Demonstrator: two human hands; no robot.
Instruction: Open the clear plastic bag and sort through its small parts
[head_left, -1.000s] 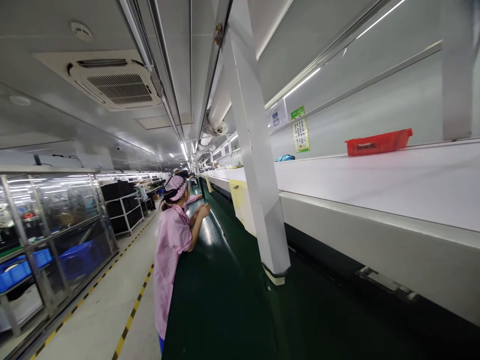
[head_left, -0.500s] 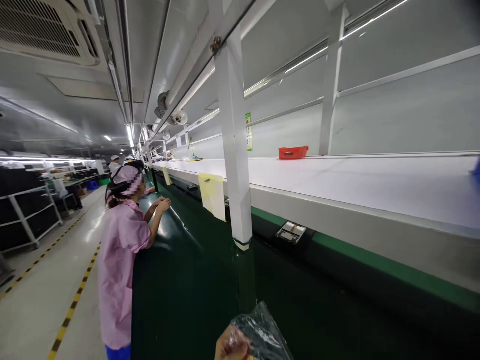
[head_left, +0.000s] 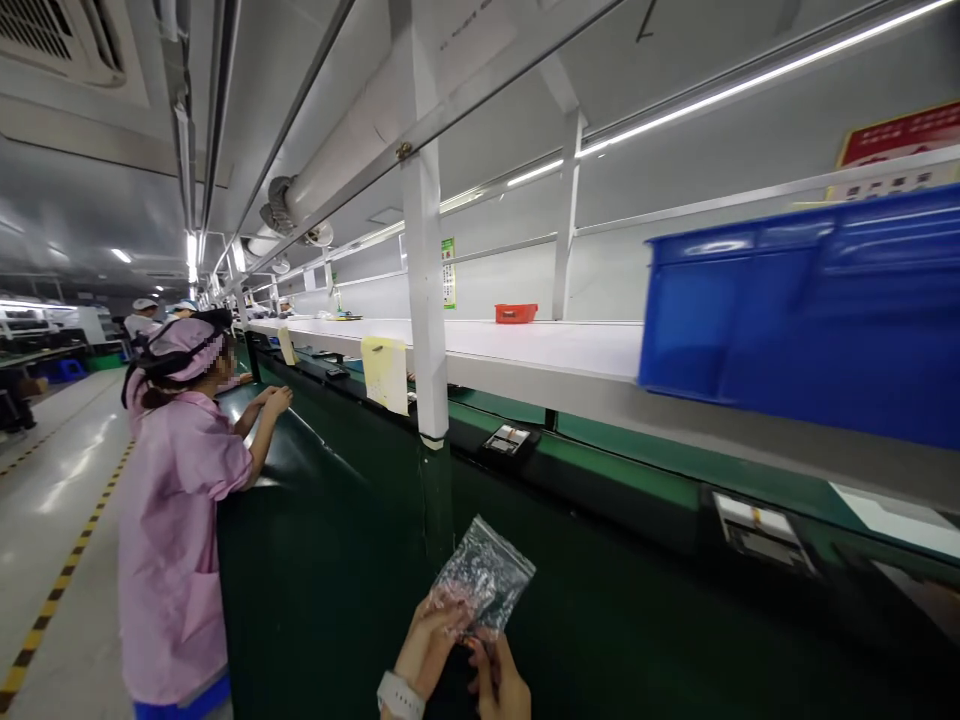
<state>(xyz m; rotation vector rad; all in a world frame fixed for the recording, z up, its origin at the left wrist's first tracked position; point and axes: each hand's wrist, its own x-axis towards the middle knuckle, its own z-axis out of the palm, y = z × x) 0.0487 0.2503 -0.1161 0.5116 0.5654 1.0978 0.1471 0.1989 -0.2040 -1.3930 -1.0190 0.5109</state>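
1. clear plastic bag (head_left: 484, 578): crinkled, glinting, small and flat-looking, contents too blurred to tell; held up just right of the foot of the white post (head_left: 426, 300).
2. left hand (head_left: 429, 648): fingers clenched on the bag's lower edge, smartwatch (head_left: 400, 697) on the wrist, below and right of the post.
3. right hand (head_left: 499, 683): fingers curled, tips grasping the bag's lower corner, right of the post.
4. blue plastic bin (head_left: 802, 310): blurred, well right of the post, in front of the white workbench (head_left: 555, 345).
5. co-worker in a pink smock (head_left: 176, 520): left of the post, both hands resting on the dark green bench edge (head_left: 300, 470).
6. yellow paper sheet (head_left: 385, 374): just left of the post, hanging from the white workbench.
7. red tray (head_left: 516, 313): right of the post, on the white workbench.
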